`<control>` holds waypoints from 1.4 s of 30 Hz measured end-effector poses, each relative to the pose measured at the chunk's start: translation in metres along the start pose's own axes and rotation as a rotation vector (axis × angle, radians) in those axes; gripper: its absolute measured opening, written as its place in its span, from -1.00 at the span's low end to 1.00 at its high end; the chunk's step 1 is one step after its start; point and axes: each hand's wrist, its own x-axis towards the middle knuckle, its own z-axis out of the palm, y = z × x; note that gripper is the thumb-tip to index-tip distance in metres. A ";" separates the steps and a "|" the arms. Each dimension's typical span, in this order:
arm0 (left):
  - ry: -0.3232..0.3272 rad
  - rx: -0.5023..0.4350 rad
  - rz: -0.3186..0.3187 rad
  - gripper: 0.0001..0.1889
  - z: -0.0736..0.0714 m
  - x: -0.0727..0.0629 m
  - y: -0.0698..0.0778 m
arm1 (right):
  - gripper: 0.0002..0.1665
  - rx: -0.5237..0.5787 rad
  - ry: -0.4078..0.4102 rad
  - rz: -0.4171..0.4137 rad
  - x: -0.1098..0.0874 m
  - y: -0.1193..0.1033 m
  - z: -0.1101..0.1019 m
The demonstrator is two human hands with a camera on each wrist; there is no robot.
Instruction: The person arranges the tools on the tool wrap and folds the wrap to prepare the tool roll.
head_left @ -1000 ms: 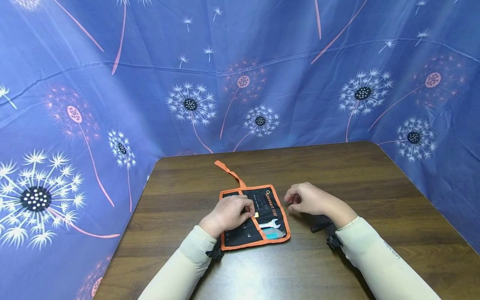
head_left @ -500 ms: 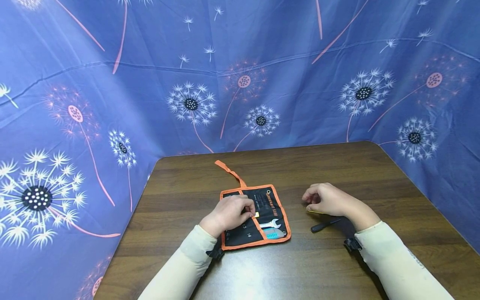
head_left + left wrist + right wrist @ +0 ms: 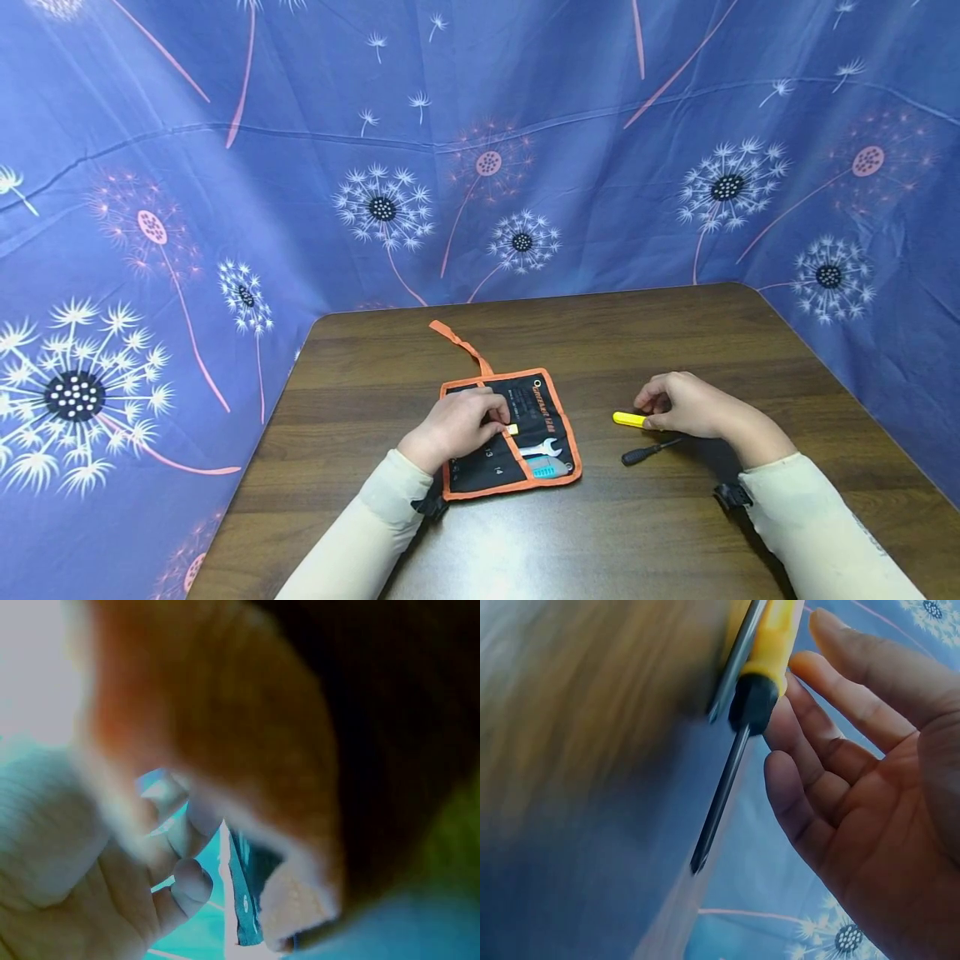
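Note:
A black tool pouch (image 3: 480, 479) with orange trim lies on the table. My left hand (image 3: 463, 425) pinches its orange pocket edge beside a small yellow piece (image 3: 513, 430); in the left wrist view the hand is blurred and hides most of the pouch. An open-end wrench (image 3: 546, 448) and a teal-and-grey tool (image 3: 549, 468) show in the pouch pocket. To the right lies a yellow-handled screwdriver (image 3: 628, 419). My right hand (image 3: 693, 404) is over its shaft end; in the right wrist view the fingers (image 3: 821, 742) are spread loosely beside the yellow handle, thumb apart from it.
A black screwdriver (image 3: 641, 456) lies in front of the yellow one, nearly alongside it. The pouch's orange strap (image 3: 457, 340) stretches toward the back of the wooden table (image 3: 360, 367). A blue dandelion-print curtain (image 3: 600, 217) hangs behind and at the sides.
My right hand has moved rightward, away from the pouch, and the yellow screwdriver has come into view on the table. It has slid off the handle. My left hand stays on the pouch.

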 end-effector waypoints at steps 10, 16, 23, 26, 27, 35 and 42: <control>0.020 0.022 -0.041 -0.93 -0.005 -0.002 -0.013 | -0.75 0.009 -0.033 0.050 -0.013 0.013 -0.003; 0.023 0.020 -0.064 -0.90 -0.005 -0.002 -0.023 | -0.78 0.015 -0.040 0.055 -0.023 0.020 -0.007; 0.002 0.007 -0.067 -0.86 -0.004 -0.001 -0.026 | -0.82 -0.012 -0.017 0.042 -0.033 0.031 -0.009; -0.016 0.002 -0.064 -0.84 -0.003 0.000 -0.024 | -0.83 -0.015 -0.024 0.060 -0.035 0.032 -0.010; -0.024 0.005 -0.062 -0.83 -0.002 0.000 -0.024 | -0.83 -0.018 -0.026 0.062 -0.036 0.033 -0.010; -0.043 -0.010 -0.022 -0.79 -0.001 0.004 -0.022 | -0.79 -0.064 -0.010 0.046 -0.033 0.034 -0.009; -0.061 -0.020 -0.022 -0.77 0.000 0.003 -0.022 | -0.73 -0.065 -0.017 0.092 -0.032 0.035 -0.008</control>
